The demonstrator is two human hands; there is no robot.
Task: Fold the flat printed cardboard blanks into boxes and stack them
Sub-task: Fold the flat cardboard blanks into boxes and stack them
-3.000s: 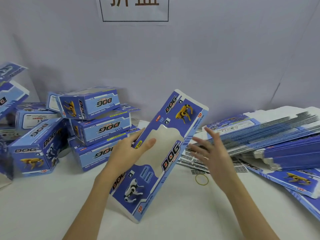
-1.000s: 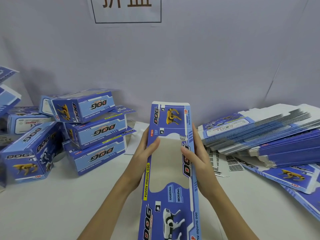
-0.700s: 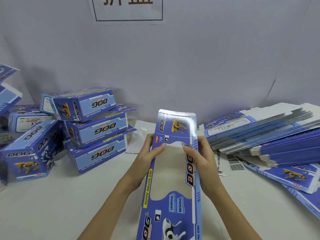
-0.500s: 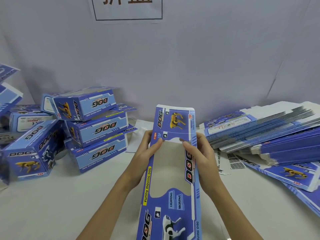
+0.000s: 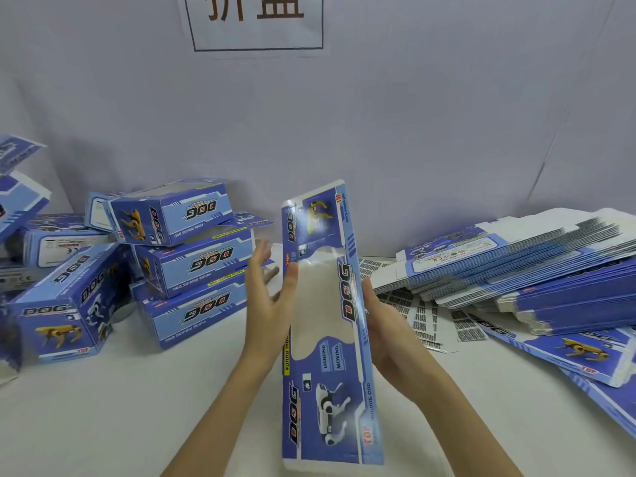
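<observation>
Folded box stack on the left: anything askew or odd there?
Yes. The top box of the three-high stack sits rotated and tilted, overhanging the one below. A separate box beside it leans at an angle rather than lying square. The flat blanks pile on the right is fanned out, not squared up.

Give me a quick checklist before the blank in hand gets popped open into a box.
1. Blank off the table, upright between both hands: ok.
2. Right hand backing the blank's right edge: ok, though its fingers are hidden behind the card.
3. Left hand gripping the left edge: not ok, fingers spread, only the thumb touches.
4. Blank still flat, panels not yet squared: ok to start.
5. Room beside the folded boxes on the left: cannot tell.
6. Supply of flat blanks on the right: ok, plenty.
</observation>
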